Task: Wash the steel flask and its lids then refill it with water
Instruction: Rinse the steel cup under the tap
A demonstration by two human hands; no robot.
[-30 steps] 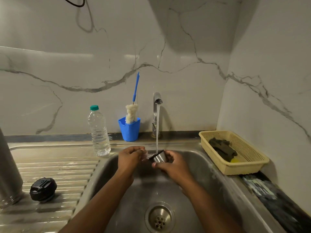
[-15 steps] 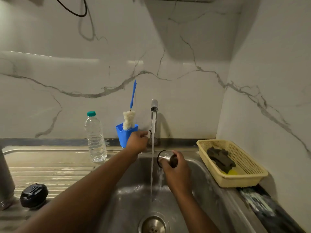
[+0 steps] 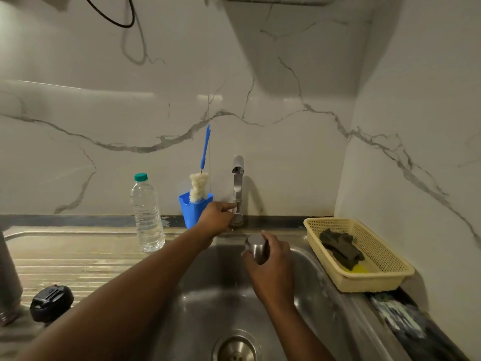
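My right hand (image 3: 270, 269) grips a small steel cup-shaped lid (image 3: 256, 248) over the sink basin (image 3: 208, 308), a little in front of the tap. My left hand (image 3: 216, 217) reaches to the base of the steel tap (image 3: 238, 188) and its fingers pinch the tap's handle. No water runs from the spout. The steel flask body (image 3: 7, 277) stands at the far left edge, mostly cut off. A black inner lid (image 3: 51, 303) lies on the ribbed drainboard beside it.
A clear plastic water bottle (image 3: 147, 214) with a green cap stands on the drainboard. A blue cup (image 3: 194, 211) holding a bottle brush sits left of the tap. A yellow basket (image 3: 364, 256) with a dark scrub pad rests right of the sink.
The water stream has stopped. My left hand left the lid, went to the tap handle and stays there. My right hand has turned the lid so its closed end faces up.
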